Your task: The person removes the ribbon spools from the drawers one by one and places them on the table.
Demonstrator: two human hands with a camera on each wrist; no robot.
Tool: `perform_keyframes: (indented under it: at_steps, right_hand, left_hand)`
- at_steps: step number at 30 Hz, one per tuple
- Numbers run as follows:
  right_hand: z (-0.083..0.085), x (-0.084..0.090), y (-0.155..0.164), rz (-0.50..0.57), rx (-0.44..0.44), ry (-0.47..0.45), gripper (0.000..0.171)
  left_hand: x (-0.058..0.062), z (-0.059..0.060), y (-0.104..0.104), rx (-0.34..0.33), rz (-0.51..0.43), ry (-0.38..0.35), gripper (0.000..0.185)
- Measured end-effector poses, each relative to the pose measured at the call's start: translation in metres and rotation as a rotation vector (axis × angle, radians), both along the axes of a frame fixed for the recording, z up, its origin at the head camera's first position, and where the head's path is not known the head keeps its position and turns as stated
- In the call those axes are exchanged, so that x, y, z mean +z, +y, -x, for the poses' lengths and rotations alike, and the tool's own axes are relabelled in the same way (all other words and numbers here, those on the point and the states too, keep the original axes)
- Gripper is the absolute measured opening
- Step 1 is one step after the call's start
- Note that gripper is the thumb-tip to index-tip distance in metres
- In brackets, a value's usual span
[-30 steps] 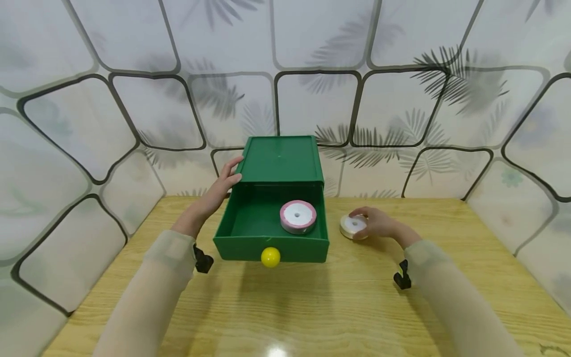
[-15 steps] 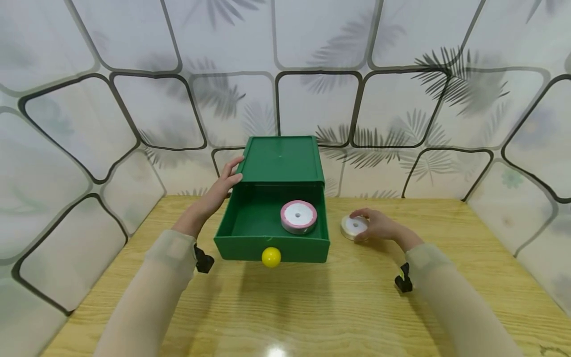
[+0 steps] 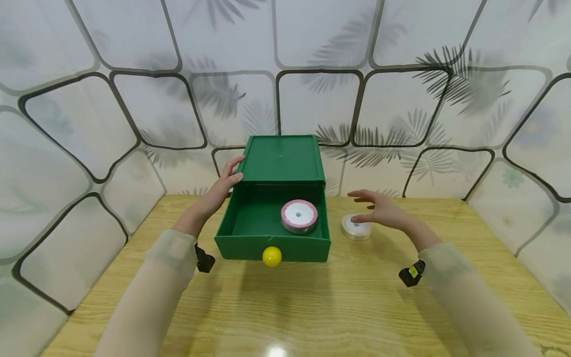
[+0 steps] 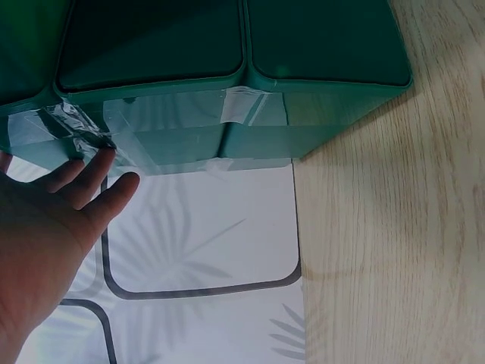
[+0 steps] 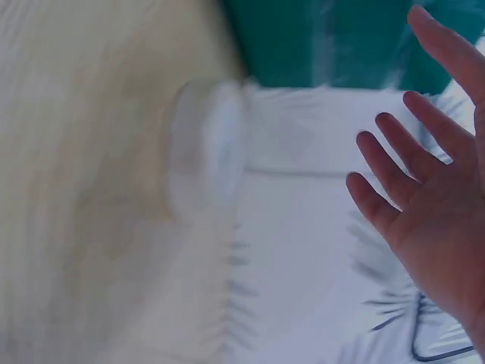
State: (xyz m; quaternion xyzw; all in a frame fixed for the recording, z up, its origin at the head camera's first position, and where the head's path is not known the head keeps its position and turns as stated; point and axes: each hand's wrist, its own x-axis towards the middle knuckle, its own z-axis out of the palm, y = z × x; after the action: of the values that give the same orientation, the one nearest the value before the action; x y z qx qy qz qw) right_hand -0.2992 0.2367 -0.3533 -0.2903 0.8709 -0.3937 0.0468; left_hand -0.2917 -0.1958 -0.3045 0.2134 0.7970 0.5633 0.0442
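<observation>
Now the white roll (image 3: 356,230) is no longer being touched by the right hand (image 3: 379,210). Half a second ago this hand was being rested on top of the roll; at this moment it is being held a little above it and behind it, with the fingers spread and straight, and nothing is being gripped. In the right wrist view the hand (image 5: 432,205) is being shown open too, and the roll (image 5: 206,148) is appearing only as a blurred pale disc, so some motion is probably being made. The roll is lying flat on the table (image 3: 312,307), just beside the right wall of the drawer (image 3: 250,218), in about the same place as before.

The left hand (image 3: 221,186) is being kept where it was, with flat fingers pressed against the left side of the green box (image 3: 280,158). In the left wrist view the fingers (image 4: 91,186) are being seen touching a taped edge of the box (image 4: 227,76).

The drawer is being left pulled out, and the pink roll (image 3: 299,216) is lying inside it near the right wall. The yellow knob (image 3: 271,256) is being seen on its front.

From this it is being judged that the white roll was released, while the box is being steadied.
</observation>
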Motion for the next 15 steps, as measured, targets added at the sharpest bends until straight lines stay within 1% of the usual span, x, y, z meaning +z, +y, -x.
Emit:
perform_keyframes:
  at_steps: [3,6,10,15]
  right_hand:
    - [-0.010,0.015,-0.004,0.036,0.047,-0.003,0.064]
    - [-0.020,0.029,-0.009,0.044,0.091,0.013,0.063]
    - [-0.032,0.044,-0.016,0.034,0.139,0.103,0.062]
    - [-0.045,0.063,-0.023,0.068,0.193,0.195,0.061]
  left_hand:
    - [-0.001,0.001,0.000,0.003,-0.005,0.000,0.064]
    - [-0.001,0.001,-0.001,0.003,-0.007,0.002,0.064]
    - [-0.001,0.001,-0.001,0.003,-0.005,0.001,0.064]
    - [-0.001,0.001,0.000,0.002,-0.002,0.000,0.065]
